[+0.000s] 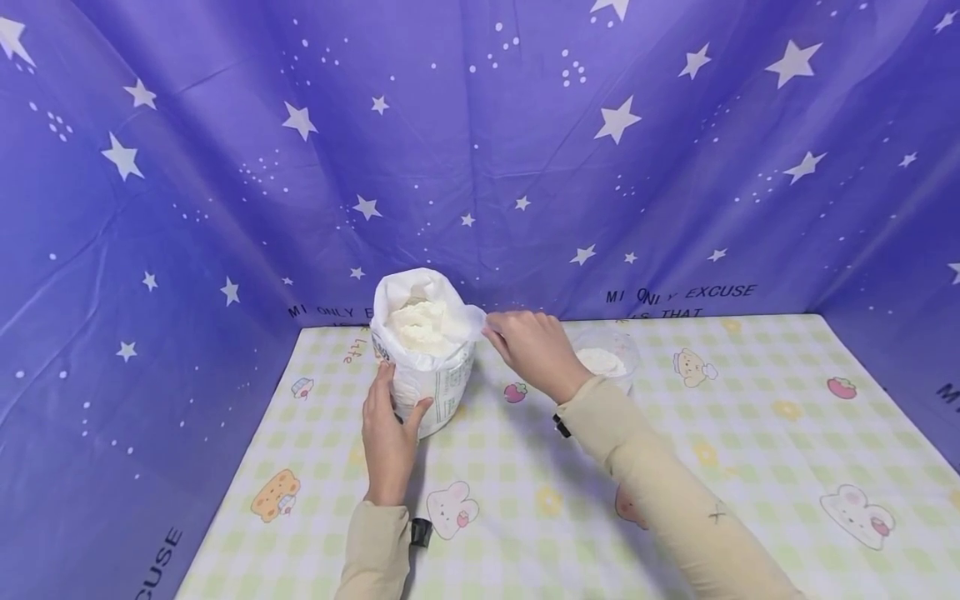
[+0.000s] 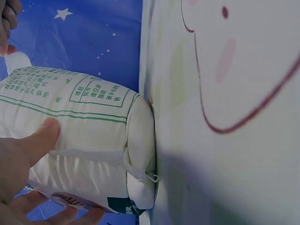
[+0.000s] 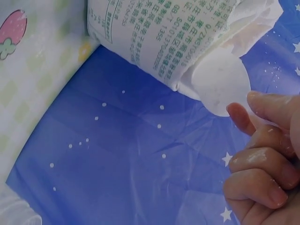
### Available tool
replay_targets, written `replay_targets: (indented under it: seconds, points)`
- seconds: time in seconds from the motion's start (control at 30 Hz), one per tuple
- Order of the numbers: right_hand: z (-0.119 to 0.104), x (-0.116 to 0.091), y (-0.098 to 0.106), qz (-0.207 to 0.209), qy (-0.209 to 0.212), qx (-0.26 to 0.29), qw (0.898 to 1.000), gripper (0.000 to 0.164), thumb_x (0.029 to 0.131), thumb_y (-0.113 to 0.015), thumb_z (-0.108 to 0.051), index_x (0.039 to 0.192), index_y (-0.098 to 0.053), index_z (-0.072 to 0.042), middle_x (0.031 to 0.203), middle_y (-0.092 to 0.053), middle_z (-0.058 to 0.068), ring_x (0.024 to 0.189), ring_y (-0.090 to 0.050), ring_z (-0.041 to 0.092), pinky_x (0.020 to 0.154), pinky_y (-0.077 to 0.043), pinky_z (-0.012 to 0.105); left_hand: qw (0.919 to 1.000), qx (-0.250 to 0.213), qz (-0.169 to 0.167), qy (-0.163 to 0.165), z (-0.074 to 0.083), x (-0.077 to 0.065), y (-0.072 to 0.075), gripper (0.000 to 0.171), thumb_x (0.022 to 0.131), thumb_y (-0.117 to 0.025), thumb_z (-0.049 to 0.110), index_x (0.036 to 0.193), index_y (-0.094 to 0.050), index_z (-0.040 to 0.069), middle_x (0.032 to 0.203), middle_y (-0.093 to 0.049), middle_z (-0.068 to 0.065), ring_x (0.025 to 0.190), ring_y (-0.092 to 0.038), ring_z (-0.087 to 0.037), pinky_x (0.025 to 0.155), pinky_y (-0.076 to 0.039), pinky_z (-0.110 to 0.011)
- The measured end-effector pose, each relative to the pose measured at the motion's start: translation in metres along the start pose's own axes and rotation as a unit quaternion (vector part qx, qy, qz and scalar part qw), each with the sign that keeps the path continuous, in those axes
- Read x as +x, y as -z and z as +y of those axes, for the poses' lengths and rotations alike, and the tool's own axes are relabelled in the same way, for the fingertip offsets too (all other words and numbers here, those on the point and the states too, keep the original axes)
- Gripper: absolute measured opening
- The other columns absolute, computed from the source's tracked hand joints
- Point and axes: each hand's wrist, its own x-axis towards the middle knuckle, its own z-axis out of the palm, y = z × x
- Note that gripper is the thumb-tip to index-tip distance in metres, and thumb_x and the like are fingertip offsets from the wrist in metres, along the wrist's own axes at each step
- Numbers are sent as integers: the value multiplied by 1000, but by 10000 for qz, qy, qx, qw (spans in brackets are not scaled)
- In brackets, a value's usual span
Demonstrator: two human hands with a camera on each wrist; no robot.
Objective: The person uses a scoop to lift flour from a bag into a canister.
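A white cloth flour bag [image 1: 447, 392] with green print stands upright on the table, its top open and full of pale flour [image 1: 420, 327]. My left hand [image 1: 390, 433] grips its near side, thumb on one face and fingers round the other; in the left wrist view the thumb [image 2: 44, 136] presses into the cloth. At the bag's right rim, my right hand [image 1: 536, 350] pinches a white, rounded spoon [image 3: 222, 82] between thumb and index finger. The spoon overlaps the bag's mouth, and its handle is mostly hidden in the hand. White smears mark the right fingers.
Behind the right forearm stands a clear plastic bowl [image 1: 626, 346] with white flour in it. A checked tablecloth [image 1: 750, 450] with cartoon prints covers the table. A blue star-patterned curtain [image 1: 480, 150] hangs right behind the table's back edge and along the sides.
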Motion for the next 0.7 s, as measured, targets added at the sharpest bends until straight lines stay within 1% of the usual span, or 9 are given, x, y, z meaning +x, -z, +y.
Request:
replay_targets:
  seconds: [0.1,0.2,0.4,0.7]
  points:
    - [-4,2,-3,26,-97,43,9999,38,100,-58,-21,66,-43,-16,56,-33,-3,51,-38,16,43,-29,29,10000,14,-9,-13,-1,0,1,74,82,-80,21,145,-45,8,156,-40,-12,140,-39,-36,115,-35,-53]
    - [-7,4,-7,22,-235,57,9997,40,100,-59,-21,65,-41,-17,56,-31,-3,52,-38,17,43,-29,29,10000,19,-45,-49,-1,0,1,73,82,-80,22,145,-45,7,155,-40,-12,139,-40,-36,115,-35,-53]
    - [-8,7,-12,-99,-392,6,9992,40,100,-59,-22,65,-41,-16,55,-36,-1,53,-44,19,44,-37,33,9999,-25,-58,-96,1,-1,-2,74,81,-81,22,144,-45,6,155,-41,-13,139,-40,-36,116,-34,-51]
    - [-14,17,-18,-239,-528,24,9983,40,100,-59,-24,64,-44,-17,55,-42,0,53,-46,19,44,-38,33,9999,53,48,-157,-4,0,-1,75,80,-81,23,145,-45,7,155,-42,-12,139,-41,-35,116,-34,-50]
